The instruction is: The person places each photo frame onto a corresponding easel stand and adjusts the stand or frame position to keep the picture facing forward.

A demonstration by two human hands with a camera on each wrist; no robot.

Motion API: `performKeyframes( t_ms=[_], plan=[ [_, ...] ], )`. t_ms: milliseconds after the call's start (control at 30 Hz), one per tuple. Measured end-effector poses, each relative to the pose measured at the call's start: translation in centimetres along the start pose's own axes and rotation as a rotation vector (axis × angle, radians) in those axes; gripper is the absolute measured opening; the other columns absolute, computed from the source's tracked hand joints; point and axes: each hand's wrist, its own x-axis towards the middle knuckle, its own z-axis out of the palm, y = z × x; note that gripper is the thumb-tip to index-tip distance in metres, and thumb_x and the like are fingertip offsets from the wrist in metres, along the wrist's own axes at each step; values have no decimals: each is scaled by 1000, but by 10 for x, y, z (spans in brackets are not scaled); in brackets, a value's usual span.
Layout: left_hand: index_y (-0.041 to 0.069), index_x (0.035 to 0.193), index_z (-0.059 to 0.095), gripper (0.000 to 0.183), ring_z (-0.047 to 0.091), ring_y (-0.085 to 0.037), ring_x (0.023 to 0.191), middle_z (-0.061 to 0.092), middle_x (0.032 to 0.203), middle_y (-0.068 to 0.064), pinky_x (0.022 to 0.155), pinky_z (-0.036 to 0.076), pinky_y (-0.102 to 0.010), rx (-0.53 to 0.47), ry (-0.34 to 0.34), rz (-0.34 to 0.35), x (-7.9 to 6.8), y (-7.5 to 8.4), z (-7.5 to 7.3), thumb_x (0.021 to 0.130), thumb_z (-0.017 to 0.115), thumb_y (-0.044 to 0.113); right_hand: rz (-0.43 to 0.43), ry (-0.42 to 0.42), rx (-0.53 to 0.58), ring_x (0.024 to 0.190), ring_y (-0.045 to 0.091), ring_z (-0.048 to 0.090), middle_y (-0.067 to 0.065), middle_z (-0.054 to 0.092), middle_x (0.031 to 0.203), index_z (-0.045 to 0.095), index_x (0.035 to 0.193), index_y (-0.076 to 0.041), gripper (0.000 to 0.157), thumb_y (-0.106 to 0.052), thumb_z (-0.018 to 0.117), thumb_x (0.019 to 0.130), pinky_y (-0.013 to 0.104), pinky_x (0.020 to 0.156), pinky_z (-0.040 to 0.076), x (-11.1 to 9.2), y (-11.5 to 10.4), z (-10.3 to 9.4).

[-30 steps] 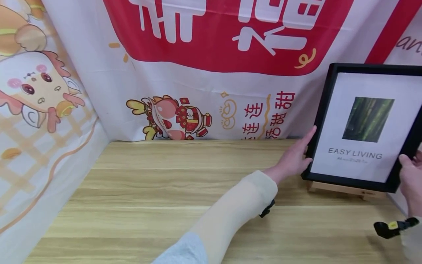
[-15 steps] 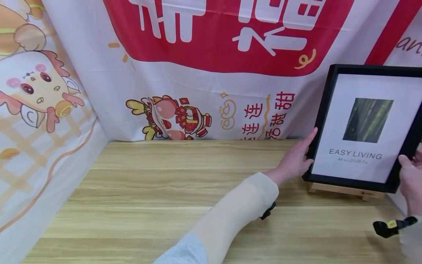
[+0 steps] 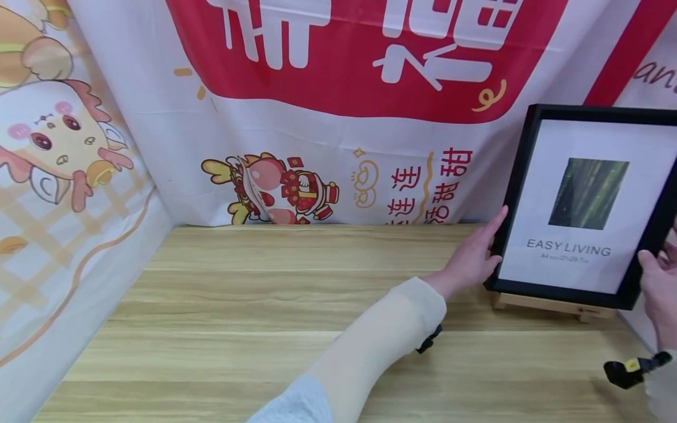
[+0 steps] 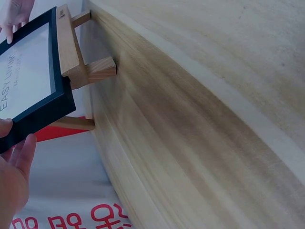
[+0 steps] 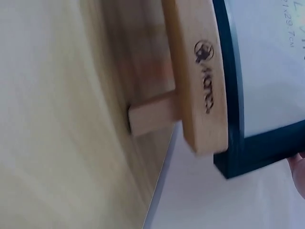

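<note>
A black picture frame [image 3: 587, 200] with a white "EASY LIVING" insert and a bamboo picture leans upright on a small wooden easel [image 3: 557, 304] at the table's right. My left hand [image 3: 471, 258] grips its left edge near the bottom, thumb at the front and fingers at the side and behind, as the left wrist view shows. On the opposite edge my right hand [image 3: 660, 288] holds the frame with its thumb in front. In the right wrist view the easel's ledge [image 5: 205, 71] lies along the frame's lower border, with a short foot [image 5: 152, 113] reaching the tabletop.
The wood-grain tabletop [image 3: 254, 329] spreads left and forward of the frame. A white and red printed cloth [image 3: 338, 132] hangs behind it, and another patterned cloth [image 3: 58, 194] covers the left side. A white wall stands close on the right.
</note>
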Motion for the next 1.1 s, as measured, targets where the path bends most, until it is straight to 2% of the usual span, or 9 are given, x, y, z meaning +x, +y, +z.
performKeyframes(
  t_ms=[100, 233, 333, 467, 600, 667, 733, 833, 1100],
  plan=[
    [40, 154, -5, 100, 50, -3, 119, 25, 156, 13, 94, 41, -12, -14, 4, 9, -4, -3, 3, 92, 68, 11, -69, -68, -56, 126, 3, 39, -6, 36, 152, 24, 152, -38, 66, 0, 40, 101, 18, 107, 29, 6, 22, -9],
    [34, 155, -5, 103, 39, -2, 130, 23, 157, 11, 102, 33, -13, -13, 12, 38, -13, -10, 13, 89, 71, 11, -197, -163, -129, 121, 3, 43, -7, 39, 149, 23, 153, -40, 68, -8, 50, 100, 7, 90, 37, 38, 91, -27],
    [31, 155, -7, 107, 29, -2, 136, 17, 159, 10, 106, 25, -14, -23, 9, 47, -20, -14, 23, 88, 73, 11, -264, -214, -177, 119, 2, 43, -8, 38, 147, 22, 153, -41, 73, -10, 57, 97, 1, 75, 36, 42, 116, -36],
    [34, 154, -12, 114, 20, -1, 139, 10, 160, 12, 109, 20, -15, -48, 2, -3, -26, -15, 35, 84, 76, 11, -317, -303, -192, 124, 4, 39, -9, 32, 149, 18, 155, -37, 85, 1, 61, 91, 0, 74, 36, 8, 89, -36],
    [37, 153, -11, 122, 27, -3, 137, 16, 159, 12, 107, 28, -17, -55, 7, -59, -28, -14, 44, 78, 82, 9, -362, -353, -155, 114, 0, 42, -15, 36, 137, 18, 156, -31, 96, 15, 63, 84, 0, 74, 38, -26, 57, -34],
    [37, 154, -10, 124, 30, -4, 136, 18, 158, 11, 105, 32, -17, -62, 13, -69, -29, -15, 48, 77, 82, 7, -352, -368, -159, 118, 2, 41, -14, 34, 137, 16, 156, -32, 100, 16, 64, 82, 1, 75, 39, -35, 51, -32],
    [38, 153, -11, 124, 31, -4, 135, 19, 158, 12, 103, 35, -17, -65, 16, -81, -29, -16, 49, 77, 82, 7, -325, -382, -194, 131, 9, 33, -7, 29, 147, 9, 156, -36, 103, 12, 66, 84, 1, 80, 37, -39, 49, -31],
    [40, 153, -12, 124, 32, -4, 135, 19, 158, 12, 103, 35, -18, -74, 19, -97, -29, -18, 51, 78, 81, 7, -313, -405, -195, 138, 13, 23, -3, 19, 153, 5, 155, -37, 105, 11, 66, 84, 0, 81, 35, -39, 49, -31],
    [43, 153, -9, 123, 36, -8, 134, 22, 157, 10, 104, 35, -21, -125, 17, -138, -29, -19, 53, 78, 81, 6, -336, -425, -170, 136, 7, 24, -6, 18, 153, 2, 155, -36, 111, 16, 66, 82, 0, 79, 34, -40, 48, -30]
  ],
)
